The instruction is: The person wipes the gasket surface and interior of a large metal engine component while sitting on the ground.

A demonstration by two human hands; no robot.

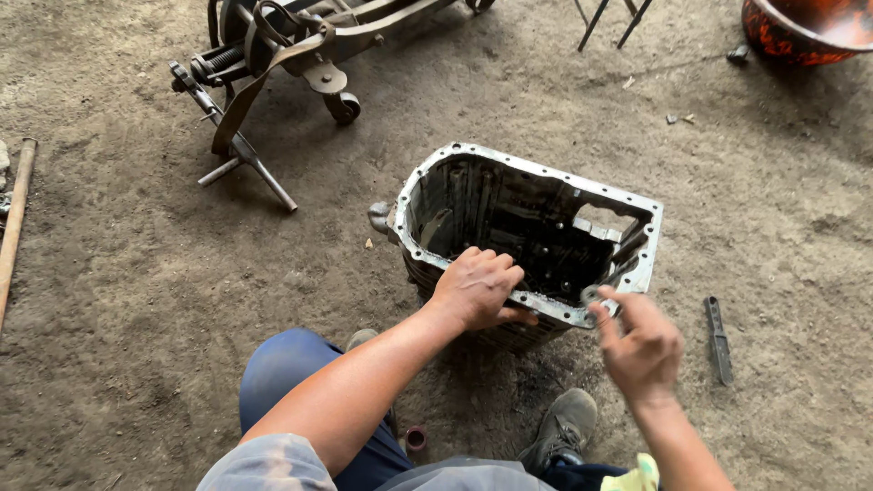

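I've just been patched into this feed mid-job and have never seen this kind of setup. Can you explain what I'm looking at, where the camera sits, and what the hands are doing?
There is no machine here: a person works with two bare hands, and the one picture comes from a camera on their head, looking down at a dirt floor.

In the middle stands a grimy, open metal casing, box-shaped, with a pale flange of bolt holes round its top. The left hand rests on the near rim, gripping it. The right hand is at the near right corner of the rim, pinching a small metal piece; what it is, I cannot tell.

Around it: a flat metal tool lies on the ground at right, a wheeled metal frame sits top left, and a rusty orange bowl is at top right. The person's shoes show below.
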